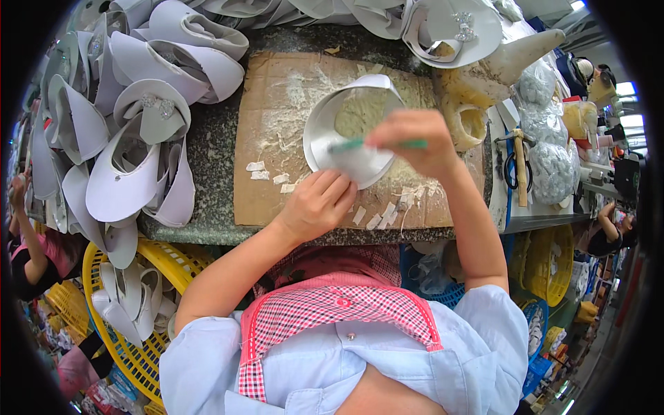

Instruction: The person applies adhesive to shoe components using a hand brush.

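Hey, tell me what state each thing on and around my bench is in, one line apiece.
Right hand: closed around the green-handled tool
Green-handled tool: held over the white piece, blurred
Left hand: fingers touching the white piece's near edge
White piece: on the cardboard, open in the middle
Cardboard: stained, strewn with scraps
Yellow basket: holding white parts

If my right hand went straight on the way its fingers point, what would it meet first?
Probably the white curved piece, with the green tool in your right hand leading; how high the hand is above it is unclear from this one view.
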A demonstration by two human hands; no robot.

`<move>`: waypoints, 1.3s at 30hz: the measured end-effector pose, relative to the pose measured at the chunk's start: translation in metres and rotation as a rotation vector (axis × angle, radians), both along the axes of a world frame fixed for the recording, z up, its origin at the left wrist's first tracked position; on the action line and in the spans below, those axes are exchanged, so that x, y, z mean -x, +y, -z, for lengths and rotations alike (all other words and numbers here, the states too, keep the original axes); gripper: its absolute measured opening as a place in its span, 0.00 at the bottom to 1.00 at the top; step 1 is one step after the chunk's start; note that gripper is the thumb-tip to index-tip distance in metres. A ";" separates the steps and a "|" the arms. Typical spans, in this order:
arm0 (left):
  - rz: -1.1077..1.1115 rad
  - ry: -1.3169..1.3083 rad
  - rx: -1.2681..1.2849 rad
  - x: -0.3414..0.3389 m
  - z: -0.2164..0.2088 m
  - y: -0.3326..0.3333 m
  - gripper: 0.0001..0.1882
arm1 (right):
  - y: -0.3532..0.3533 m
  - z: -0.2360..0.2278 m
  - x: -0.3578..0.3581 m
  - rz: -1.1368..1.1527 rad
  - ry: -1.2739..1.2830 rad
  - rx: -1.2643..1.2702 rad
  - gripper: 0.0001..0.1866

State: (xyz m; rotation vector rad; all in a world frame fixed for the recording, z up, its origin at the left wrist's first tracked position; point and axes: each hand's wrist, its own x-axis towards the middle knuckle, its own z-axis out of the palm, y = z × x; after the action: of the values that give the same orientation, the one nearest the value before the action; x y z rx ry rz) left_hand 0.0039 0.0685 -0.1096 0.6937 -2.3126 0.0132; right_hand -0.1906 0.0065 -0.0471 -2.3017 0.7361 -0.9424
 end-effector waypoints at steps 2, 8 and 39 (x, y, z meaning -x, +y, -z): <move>0.001 -0.020 0.067 0.003 -0.002 -0.001 0.12 | -0.003 0.002 -0.005 0.123 -0.064 0.028 0.11; -0.014 -0.167 0.086 0.000 0.002 0.001 0.15 | 0.009 -0.007 0.026 -0.149 0.137 -0.033 0.07; -1.984 -0.385 -0.028 -0.361 -0.103 0.208 0.21 | 0.035 0.040 0.043 -0.085 -1.238 -0.733 0.11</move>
State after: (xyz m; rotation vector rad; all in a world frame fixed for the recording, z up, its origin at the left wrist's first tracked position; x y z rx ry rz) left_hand 0.3652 0.2762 -0.0067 2.7329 -0.9512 1.0173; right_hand -0.2339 0.0412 -0.0875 -0.8230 0.3082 -1.4596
